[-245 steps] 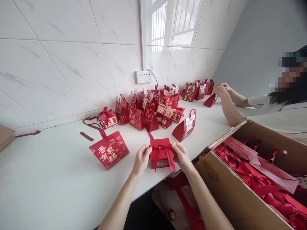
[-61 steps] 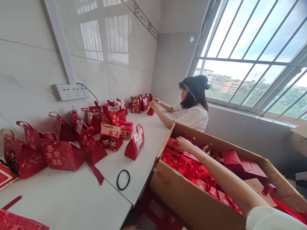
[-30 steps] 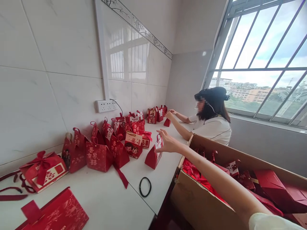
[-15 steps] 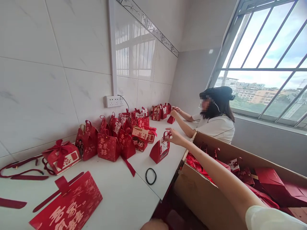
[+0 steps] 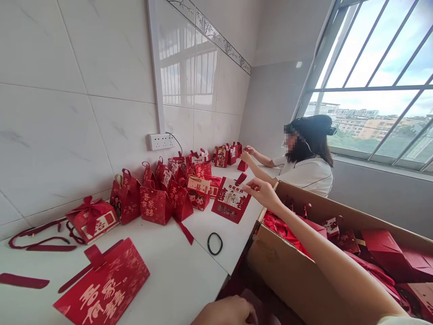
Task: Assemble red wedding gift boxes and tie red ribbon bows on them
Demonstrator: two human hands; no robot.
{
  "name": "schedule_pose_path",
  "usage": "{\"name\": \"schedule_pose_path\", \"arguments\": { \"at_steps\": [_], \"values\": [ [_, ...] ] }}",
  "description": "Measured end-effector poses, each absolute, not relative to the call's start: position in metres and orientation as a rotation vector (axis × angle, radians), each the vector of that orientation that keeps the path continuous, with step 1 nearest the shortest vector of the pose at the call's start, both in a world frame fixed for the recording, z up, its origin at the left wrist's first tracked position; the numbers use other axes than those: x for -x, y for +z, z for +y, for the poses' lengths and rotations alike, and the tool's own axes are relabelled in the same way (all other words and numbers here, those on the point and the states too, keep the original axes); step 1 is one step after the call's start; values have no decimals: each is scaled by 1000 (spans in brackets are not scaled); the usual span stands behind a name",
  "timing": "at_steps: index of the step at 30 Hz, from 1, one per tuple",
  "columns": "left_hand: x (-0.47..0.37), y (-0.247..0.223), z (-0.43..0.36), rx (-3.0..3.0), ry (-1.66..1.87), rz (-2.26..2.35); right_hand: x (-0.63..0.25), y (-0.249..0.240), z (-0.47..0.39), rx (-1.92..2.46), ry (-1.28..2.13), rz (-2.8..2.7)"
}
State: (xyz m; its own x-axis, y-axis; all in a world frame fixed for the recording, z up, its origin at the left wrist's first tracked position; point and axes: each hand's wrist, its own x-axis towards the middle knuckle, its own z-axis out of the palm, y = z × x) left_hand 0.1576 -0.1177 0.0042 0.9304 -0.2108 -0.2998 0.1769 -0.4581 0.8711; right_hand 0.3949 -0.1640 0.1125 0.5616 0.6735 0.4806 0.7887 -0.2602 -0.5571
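My right hand, at the end of the arm reaching over the carton, pinches the upper right edge of a red gift box. The box's printed white front faces me, and a ribbon loop stands on its top. Low in the view is my left hand, fingers curled; what it holds, if anything, is hidden. Left of the held box, several red gift boxes stand grouped on the white table. A larger red box lies at the near left. A black elastic band rests below the held box.
An open carton of red packages stands right of the table. Beyond it, a person in white handles a small red box. Red ribbons lie at the left. A socket strip is on the wall.
My right hand has moved slightly right, and the gift box has turned so its printed front faces me. My left hand has risen further into view at the bottom.
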Motion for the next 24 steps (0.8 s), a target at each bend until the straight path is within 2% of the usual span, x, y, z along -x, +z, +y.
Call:
{"name": "schedule_pose_path", "arguments": {
  "at_steps": [3,5,9,11,17,24],
  "values": [
    [-152,44,-112,-1934,-375,-97,-367,124,-182,1823,-47,-1069],
    [-147,70,-105,-1860,-184,-123,-347,129,-192,1726,84,-1035],
    [-141,100,-83,-1622,903,75,-310,136,-206,1677,248,-1016],
    [-142,104,-74,-1605,1096,259,-296,136,-208,1684,279,-1039],
    [-147,103,-61,-1571,463,293,-268,134,-207,1694,312,-1160],
    [-146,104,-61,-1564,514,281,-261,128,-208,1732,310,-1159]
  ]
}}
